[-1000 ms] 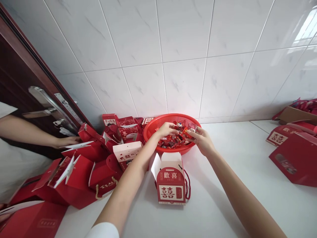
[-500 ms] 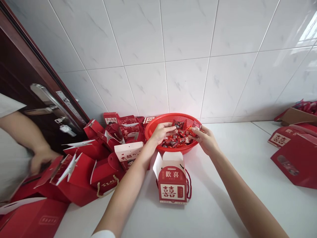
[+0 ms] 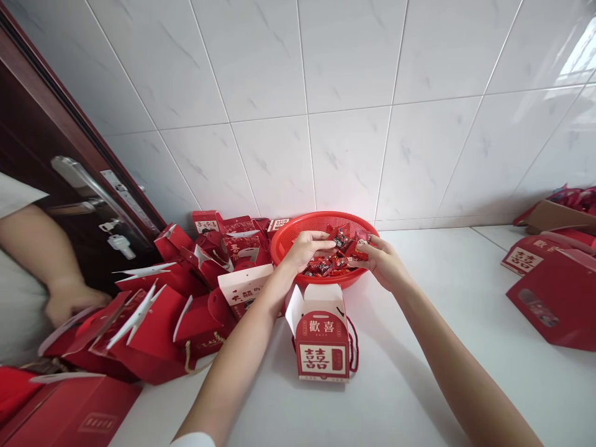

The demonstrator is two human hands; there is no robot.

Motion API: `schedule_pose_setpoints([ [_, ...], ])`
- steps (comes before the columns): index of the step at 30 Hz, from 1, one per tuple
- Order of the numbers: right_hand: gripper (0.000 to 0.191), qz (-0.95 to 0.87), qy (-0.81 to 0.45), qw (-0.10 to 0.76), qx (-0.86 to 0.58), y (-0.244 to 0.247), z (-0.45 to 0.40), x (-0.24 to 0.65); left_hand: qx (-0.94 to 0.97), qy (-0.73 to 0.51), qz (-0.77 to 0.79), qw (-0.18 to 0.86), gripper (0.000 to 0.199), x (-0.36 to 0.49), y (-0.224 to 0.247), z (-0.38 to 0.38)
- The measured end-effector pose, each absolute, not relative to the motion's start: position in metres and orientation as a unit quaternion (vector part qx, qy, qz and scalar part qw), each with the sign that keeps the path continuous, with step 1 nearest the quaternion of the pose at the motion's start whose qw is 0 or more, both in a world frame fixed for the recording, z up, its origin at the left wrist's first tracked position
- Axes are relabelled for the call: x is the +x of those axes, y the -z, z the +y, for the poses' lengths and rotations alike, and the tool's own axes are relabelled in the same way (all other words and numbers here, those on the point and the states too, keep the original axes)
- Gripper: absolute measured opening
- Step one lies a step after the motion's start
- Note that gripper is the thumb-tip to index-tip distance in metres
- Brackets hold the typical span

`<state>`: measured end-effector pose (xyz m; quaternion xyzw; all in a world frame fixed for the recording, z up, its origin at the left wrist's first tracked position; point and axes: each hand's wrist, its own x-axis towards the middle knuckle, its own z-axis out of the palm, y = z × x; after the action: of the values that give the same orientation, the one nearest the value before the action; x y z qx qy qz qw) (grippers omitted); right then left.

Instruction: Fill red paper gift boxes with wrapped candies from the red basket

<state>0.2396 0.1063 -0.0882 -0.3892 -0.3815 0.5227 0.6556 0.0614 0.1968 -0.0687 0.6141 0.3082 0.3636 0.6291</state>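
Wrapped candies (image 3: pixel 323 267) lie heaped in the red basket (image 3: pixel 284 239), between the two hands; the right hand (image 3: pixel 384 264), at the basket's right rim, has its grip closed on one wrapped candy (image 3: pixel 361 238); the left hand (image 3: pixel 300 251), over the basket's left rim, has its bent fingers close to the heap, and whether its grip holds a candy I cannot tell; in front of the basket an open carton (image 3: pixel 322 357) stands upright on the table (image 3: pixel 391 403), flaps raised, its inside mostly hidden; left of the basket crowd red gift boxes (image 3: pixel 156 338), another person's hand (image 3: pixel 72 301) at one; far right of the basket, a cardboard box (image 3: pixel 559 218) holds pinkish packets (image 3: pixel 575 198).
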Motion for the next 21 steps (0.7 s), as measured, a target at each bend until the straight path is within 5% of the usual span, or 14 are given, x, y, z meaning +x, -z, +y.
schedule_pose_setpoints([
  [12,0.036,-0.390,-0.522,0.665,-0.365,0.092,0.109,0.241,0.631,-0.352,0.314,0.616,0.024,0.076,0.062,0.196],
  [17,0.028,-0.356,-0.467,0.724,-0.362,0.089,0.113,0.257,0.609,-0.463,0.364,0.531,0.019,0.085,0.056,0.225],
  [21,0.025,-0.326,-0.451,0.743,-0.372,0.088,0.113,0.269,0.661,-0.414,0.393,0.488,0.019,0.100,0.062,0.253],
])
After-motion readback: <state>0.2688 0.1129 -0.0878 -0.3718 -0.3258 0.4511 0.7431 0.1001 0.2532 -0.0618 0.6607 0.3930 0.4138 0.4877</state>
